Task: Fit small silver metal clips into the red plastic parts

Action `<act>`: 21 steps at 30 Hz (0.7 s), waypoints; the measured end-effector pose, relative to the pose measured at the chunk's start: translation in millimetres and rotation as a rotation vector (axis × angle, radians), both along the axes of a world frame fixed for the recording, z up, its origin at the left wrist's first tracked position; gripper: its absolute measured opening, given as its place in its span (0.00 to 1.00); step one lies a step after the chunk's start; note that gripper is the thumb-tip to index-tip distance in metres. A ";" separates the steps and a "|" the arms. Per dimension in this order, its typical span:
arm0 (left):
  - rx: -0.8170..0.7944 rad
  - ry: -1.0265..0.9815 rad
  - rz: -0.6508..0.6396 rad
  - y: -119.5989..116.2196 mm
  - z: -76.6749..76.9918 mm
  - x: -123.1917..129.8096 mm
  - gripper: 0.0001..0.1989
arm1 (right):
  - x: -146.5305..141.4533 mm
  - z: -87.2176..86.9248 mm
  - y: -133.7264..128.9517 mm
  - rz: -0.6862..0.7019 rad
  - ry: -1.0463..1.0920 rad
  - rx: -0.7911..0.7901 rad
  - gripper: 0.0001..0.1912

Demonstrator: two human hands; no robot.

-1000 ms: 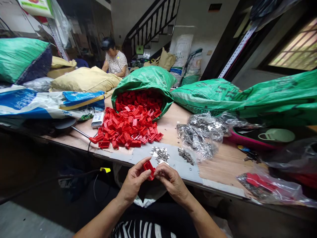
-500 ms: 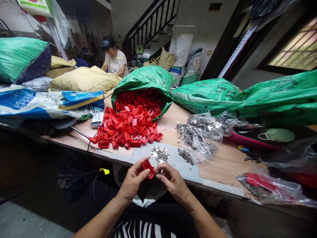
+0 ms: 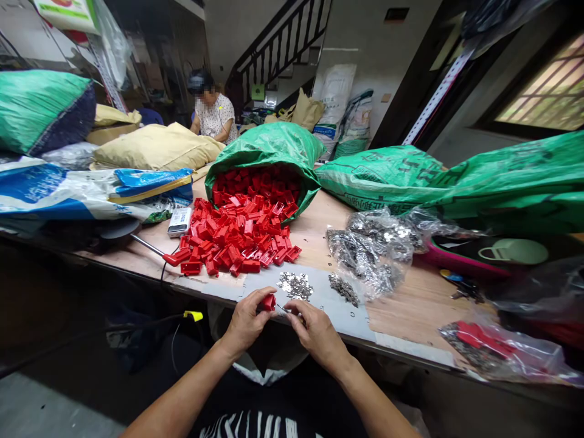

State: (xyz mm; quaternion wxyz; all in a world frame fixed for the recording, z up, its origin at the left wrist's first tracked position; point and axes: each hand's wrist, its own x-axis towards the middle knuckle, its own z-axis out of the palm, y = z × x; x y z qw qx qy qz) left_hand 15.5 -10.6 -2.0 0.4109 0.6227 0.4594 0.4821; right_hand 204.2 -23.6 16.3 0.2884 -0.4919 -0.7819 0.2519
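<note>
Between the thumb and fingers of my left hand (image 3: 249, 321) is a small red plastic housing (image 3: 269, 302), partly covered by the fingers. My right hand (image 3: 317, 331) pinches a small thin metal piece (image 3: 281, 309) just to the right of the housing; its exact kind is too small to make out. Both hands are at the table's front edge. Just beyond them lies a loose pile of flat silvery metal pieces (image 3: 295, 286), with a second pile of darker small metal parts (image 3: 344, 289) to its right. A large heap of red plastic housings (image 3: 241, 234) spills from a green sack (image 3: 274, 143).
Clear bags of metal parts (image 3: 365, 255) lie on the right of the table (image 3: 401, 316). Behind stand a pink-rimmed basket (image 3: 460, 258) and green sacks (image 3: 387, 176). A white box-shaped device (image 3: 179, 222) sits left of the heap. A person (image 3: 216, 115) sits farther back.
The red housing has turned in my left hand and shows less of its open side. My right hand has drawn slightly away from it, and a thin metal piece now shows at its fingertips.
</note>
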 end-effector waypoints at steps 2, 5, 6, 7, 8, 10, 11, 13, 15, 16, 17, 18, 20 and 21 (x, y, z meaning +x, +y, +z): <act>0.007 0.024 -0.025 2.7 0.9 -0.5 0.20 | -0.3 0.6 2.3 0.023 -0.028 0.007 0.09; 0.009 0.056 -0.053 4.1 2.4 -2.4 0.18 | -0.1 1.8 4.6 0.058 -0.057 0.014 0.10; 0.009 0.063 -0.057 4.2 2.6 -3.0 0.18 | -0.1 1.9 5.1 0.064 -0.070 0.015 0.10; 0.009 0.068 -0.059 4.1 2.5 -3.6 0.18 | -0.2 1.8 5.4 0.068 -0.083 0.017 0.10; 0.010 0.075 -0.061 4.1 2.2 -4.0 0.18 | -0.3 1.4 5.6 0.070 -0.097 0.018 0.10; 0.014 0.088 -0.064 4.4 1.1 -4.5 0.18 | -0.7 0.1 5.9 0.074 -0.118 0.023 0.10; 0.017 0.096 -0.065 4.7 0.5 -4.7 0.19 | -1.0 -0.5 6.0 0.075 -0.125 0.024 0.10; 0.024 0.115 -0.067 5.5 -0.8 -5.0 0.19 | -1.7 -1.1 6.2 0.077 -0.138 0.026 0.10; 0.028 0.136 -0.068 6.4 -1.5 -5.4 0.19 | -2.6 -0.5 6.2 0.077 -0.152 0.023 0.09; 0.029 0.144 -0.070 6.9 -1.6 -5.6 0.19 | -3.2 0.2 6.1 0.075 -0.162 0.021 0.09; 0.030 0.149 -0.071 7.3 -1.5 -5.8 0.18 | -4.0 1.1 5.8 0.072 -0.174 0.019 0.09; 0.031 0.151 -0.073 7.7 -1.3 -5.9 0.18 | -5.0 2.2 5.4 0.067 -0.190 0.019 0.09; 0.033 0.154 -0.080 8.3 -1.1 -6.1 0.17 | -8.0 4.1 3.7 0.050 -0.230 0.024 0.09; 0.035 0.154 -0.083 8.5 -1.1 -6.1 0.16 | -10.1 4.9 2.5 0.038 -0.253 0.028 0.09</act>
